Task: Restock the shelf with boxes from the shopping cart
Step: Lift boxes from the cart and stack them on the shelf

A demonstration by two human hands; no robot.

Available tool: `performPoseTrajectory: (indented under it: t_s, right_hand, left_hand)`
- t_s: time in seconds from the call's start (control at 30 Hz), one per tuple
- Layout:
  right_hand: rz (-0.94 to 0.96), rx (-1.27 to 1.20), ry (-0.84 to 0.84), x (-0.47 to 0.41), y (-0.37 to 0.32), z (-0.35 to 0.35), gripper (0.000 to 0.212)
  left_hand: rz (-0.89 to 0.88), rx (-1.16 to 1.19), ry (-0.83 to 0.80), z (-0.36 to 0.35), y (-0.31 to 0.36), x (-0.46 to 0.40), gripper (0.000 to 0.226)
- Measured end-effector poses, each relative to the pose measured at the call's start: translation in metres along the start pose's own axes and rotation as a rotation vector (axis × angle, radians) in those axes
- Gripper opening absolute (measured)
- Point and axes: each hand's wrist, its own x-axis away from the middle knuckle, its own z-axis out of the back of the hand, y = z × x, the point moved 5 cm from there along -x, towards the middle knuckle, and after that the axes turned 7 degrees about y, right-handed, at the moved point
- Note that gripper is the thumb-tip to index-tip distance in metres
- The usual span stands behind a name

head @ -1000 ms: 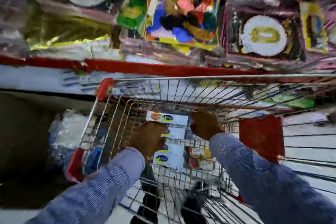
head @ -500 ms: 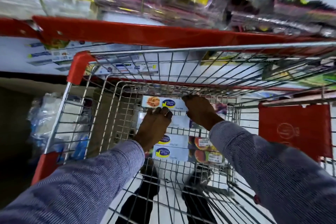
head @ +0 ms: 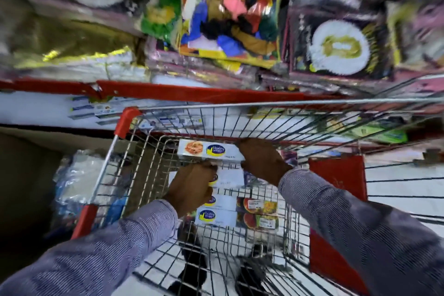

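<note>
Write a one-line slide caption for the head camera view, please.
Both hands, left hand and right hand, grasp long white boxes inside the wire shopping cart.

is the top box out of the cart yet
No: the top box is below the cart rim, inside the wires, right hand on its end.

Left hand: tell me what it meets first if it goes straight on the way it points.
Probably the top white box, just beyond the left hand, which already lies on the second box; depth is unclear.

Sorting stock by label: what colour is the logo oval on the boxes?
Dark blue with yellow, on white boxes; head view.
</note>
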Motion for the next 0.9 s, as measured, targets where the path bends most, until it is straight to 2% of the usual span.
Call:
performPoseTrajectory:
  t_s: [0.1,0.2,0.5,0.6,0.8,0.9]
  right_hand:
    - [0.065,0.001,0.042,0.025,-0.007,0.064,0.055]
    - [0.141,0.057,0.161,0.051,-0.013,0.142,0.046]
    - [0.210,0.189,0.432,0.134,-0.024,0.371,0.042]
    - [0.212,0.197,0.474,0.155,-0.026,0.424,0.043]
    - [0.182,0.196,0.600,0.170,-0.017,0.501,0.044]
    - [0.145,0.178,0.644,0.158,-0.006,0.527,0.036]
  left_hand:
    - [0.021,-0.004,0.081,0.069,0.020,0.018,0.030]
    - [0.016,-0.090,0.156,0.152,0.048,0.038,0.043]
    - [-0.033,-0.207,0.404,0.362,0.127,0.092,0.054]
    - [-0.035,-0.246,0.457,0.409,0.143,0.093,0.053]
    - [-0.033,-0.165,0.500,0.483,0.160,0.077,0.061]
    - [-0.060,-0.175,0.491,0.511,0.164,0.058,0.052]
